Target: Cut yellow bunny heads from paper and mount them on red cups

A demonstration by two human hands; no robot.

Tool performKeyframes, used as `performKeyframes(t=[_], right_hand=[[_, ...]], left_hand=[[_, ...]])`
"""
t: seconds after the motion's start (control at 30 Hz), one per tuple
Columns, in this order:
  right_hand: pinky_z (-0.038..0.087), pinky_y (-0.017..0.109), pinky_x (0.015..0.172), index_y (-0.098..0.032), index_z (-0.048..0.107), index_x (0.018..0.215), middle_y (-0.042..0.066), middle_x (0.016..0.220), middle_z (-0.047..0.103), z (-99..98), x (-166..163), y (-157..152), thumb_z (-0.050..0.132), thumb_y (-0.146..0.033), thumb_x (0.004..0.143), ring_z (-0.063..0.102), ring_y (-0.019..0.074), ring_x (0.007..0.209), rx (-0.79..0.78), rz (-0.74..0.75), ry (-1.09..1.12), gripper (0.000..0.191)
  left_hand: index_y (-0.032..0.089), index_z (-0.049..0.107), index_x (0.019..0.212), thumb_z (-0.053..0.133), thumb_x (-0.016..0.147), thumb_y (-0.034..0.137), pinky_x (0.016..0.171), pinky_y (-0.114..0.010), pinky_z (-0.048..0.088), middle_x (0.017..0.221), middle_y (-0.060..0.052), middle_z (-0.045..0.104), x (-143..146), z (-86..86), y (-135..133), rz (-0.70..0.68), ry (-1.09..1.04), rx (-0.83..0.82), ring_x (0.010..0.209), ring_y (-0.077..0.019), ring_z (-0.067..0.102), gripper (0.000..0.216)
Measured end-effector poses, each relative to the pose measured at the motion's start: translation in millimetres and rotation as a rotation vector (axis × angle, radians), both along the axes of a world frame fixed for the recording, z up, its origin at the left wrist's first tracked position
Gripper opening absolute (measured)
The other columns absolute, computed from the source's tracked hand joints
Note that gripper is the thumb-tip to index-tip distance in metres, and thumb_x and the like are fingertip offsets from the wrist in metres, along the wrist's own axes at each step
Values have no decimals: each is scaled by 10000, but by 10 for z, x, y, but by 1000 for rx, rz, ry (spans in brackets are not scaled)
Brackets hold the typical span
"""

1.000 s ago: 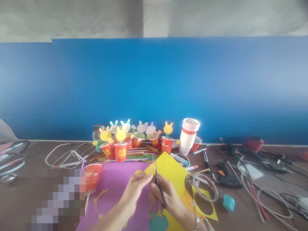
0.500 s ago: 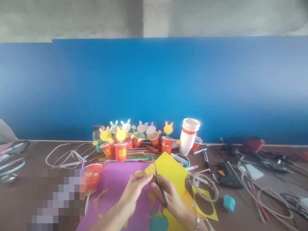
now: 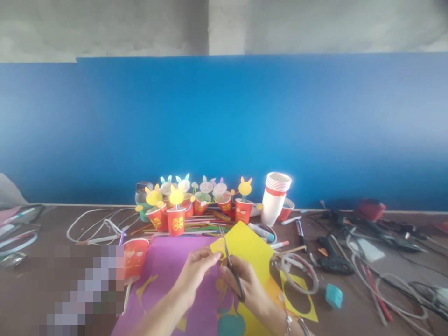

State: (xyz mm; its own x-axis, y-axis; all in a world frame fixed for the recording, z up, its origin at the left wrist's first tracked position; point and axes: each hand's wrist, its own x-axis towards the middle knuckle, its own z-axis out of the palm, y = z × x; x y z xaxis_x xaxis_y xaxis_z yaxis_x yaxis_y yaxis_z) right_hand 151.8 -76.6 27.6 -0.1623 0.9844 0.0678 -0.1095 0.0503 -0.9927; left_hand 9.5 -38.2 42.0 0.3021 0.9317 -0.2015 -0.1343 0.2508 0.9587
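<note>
My right hand grips a pair of black-handled scissors, blades pointing up and away into a small yellow paper piece. My left hand pinches that yellow piece at its left edge. Both hands hover over a purple paper sheet with cut-out shapes, beside a larger yellow sheet.
Red paper cups with paper bunny and flower heads line the back of the brown table, beside a stack of white cups. Coloured sticks, markers, a tape ring, a glue gun and cables lie right. A blue wall rises behind.
The scissors and both hands shifted very slightly; the grip on the yellow piece is unchanged.
</note>
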Motion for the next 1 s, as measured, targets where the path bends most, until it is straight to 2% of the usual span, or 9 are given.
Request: performKeyframes(t=[0.5, 1.0], right_hand=[[348, 196, 439, -164, 525, 673, -51, 502, 470, 18, 9, 6, 708, -571, 675, 398, 75, 449, -32, -2, -53, 447], [354, 200, 421, -162, 541, 692, -12, 521, 566, -33, 14, 5, 660, -607, 704, 463, 92, 439, -48, 6, -71, 461]], left_hand=[[158, 705, 685, 735, 643, 421, 659, -260, 414, 661, -10, 646, -40, 43, 52, -21, 42, 21, 666, -164, 582, 268], [162, 729, 823, 717, 656, 438, 682, -270, 429, 746, -39, 709, -77, 19, 124, -75, 47, 54, 728, -192, 625, 323]])
